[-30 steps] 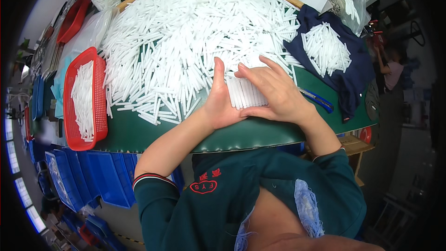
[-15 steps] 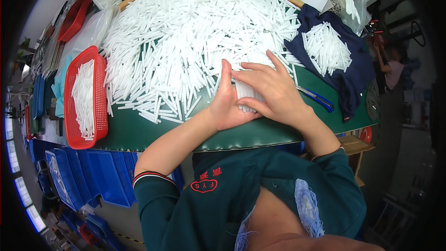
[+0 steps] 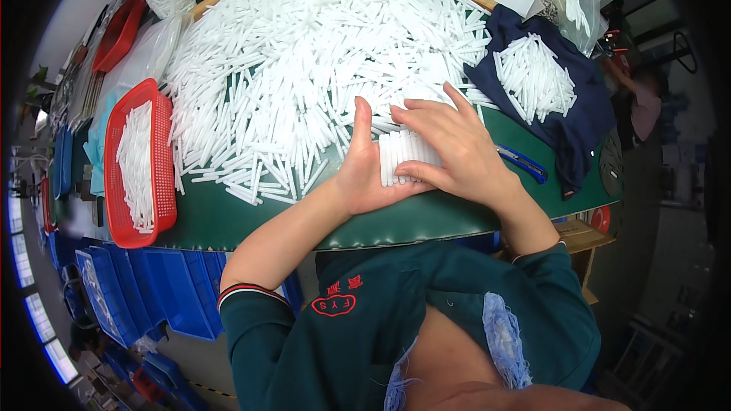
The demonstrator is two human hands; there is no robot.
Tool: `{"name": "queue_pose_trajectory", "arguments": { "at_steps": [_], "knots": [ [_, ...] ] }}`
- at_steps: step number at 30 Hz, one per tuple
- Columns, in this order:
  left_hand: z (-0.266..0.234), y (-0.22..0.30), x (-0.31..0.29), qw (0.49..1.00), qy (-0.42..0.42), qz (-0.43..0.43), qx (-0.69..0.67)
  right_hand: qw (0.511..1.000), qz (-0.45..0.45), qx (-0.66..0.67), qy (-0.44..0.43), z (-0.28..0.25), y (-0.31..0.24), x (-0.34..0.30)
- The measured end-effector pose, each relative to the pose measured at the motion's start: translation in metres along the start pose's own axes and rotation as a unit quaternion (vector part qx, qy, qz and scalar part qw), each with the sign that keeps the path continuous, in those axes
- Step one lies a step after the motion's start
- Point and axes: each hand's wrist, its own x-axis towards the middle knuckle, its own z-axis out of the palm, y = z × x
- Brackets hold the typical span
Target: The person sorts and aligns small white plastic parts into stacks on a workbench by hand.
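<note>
Between my two hands sits a row of white plastic sticks point(image 3: 396, 157), lined up side by side. My left hand point(image 3: 367, 175) cradles them in its palm from below, thumb pointing up; its other fingers are hidden beneath the sticks. From the right, my right hand point(image 3: 457, 151) curves over the row, its thumb pressed on the near part and its fingers arched across the far side. Just beyond both hands spreads a large heap of loose white sticks point(image 3: 320, 46) on the green table point(image 3: 343, 234).
A red perforated basket point(image 3: 166, 160) with more sticks stands at the left. On the right, a dark blue cloth point(image 3: 582, 118) bears another pile of sticks, and a blue utility knife point(image 3: 521, 162) lies near my right hand. Blue bins point(image 3: 179, 289) are below the table's left side.
The row of sticks has tilted and now shows more of its length, fanned flatter between my hands. My left hand has shifted slightly left; my right thumb lies across the sticks.
</note>
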Motion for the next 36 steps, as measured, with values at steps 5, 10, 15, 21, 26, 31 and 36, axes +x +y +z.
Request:
{"name": "queue_pose_trajectory", "arguments": {
  "at_steps": [5, 10, 15, 21, 26, 31, 36],
  "knots": [
    [-0.011, 0.000, 0.001, 0.999, -0.035, -0.006, -0.031, 0.999, 0.022, 0.027, 0.013, -0.005, 0.000, 0.000],
    [-0.020, 0.001, 0.001, 0.980, -0.141, -0.024, -0.139, 0.999, 0.031, 0.014, 0.020, -0.003, 0.005, -0.001],
    [-0.003, 0.004, -0.003, 0.988, -0.116, -0.007, -0.101, 0.995, 0.033, 0.060, 0.075, -0.011, 0.006, 0.001],
    [0.003, 0.011, -0.005, 0.997, -0.078, 0.024, -0.016, 0.998, 0.018, 0.056, 0.038, -0.023, 0.027, -0.006],
    [0.002, 0.010, -0.005, 0.996, -0.080, 0.034, -0.038, 0.998, 0.005, 0.052, -0.020, -0.022, 0.024, -0.004],
    [-0.009, 0.011, -0.006, 0.987, -0.110, -0.006, -0.116, 0.998, -0.006, 0.047, -0.045, -0.021, 0.016, -0.001],
    [0.002, 0.007, -0.006, 1.000, 0.028, 0.012, 0.007, 0.997, -0.004, 0.046, -0.055, -0.019, 0.014, 0.000]
  ]
}}
